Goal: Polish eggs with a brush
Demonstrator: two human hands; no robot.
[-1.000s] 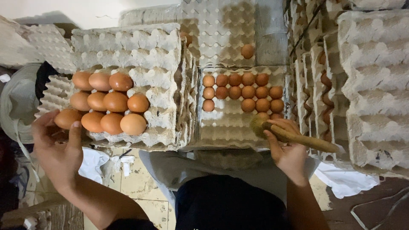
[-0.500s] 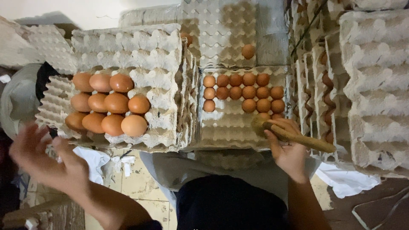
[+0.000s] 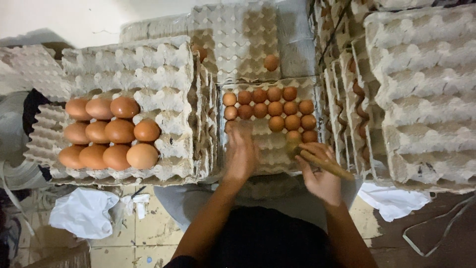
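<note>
Over middle tray (image 3: 258,149), left hand (image 3: 241,151) flat, blurry, fingers spread. Right hand (image 3: 320,171) pinching wooden stick (image 3: 325,165). Stick might poke eggs (image 3: 275,106), crack them.

1. Both forearms are bare, no sleeves showing down to the wrists.
2. Left hand (image 3: 241,156) and right hand (image 3: 321,174): no gloves, no rings or watch that I can spot.
3. Dark, black-looking clothing over the lap.
</note>
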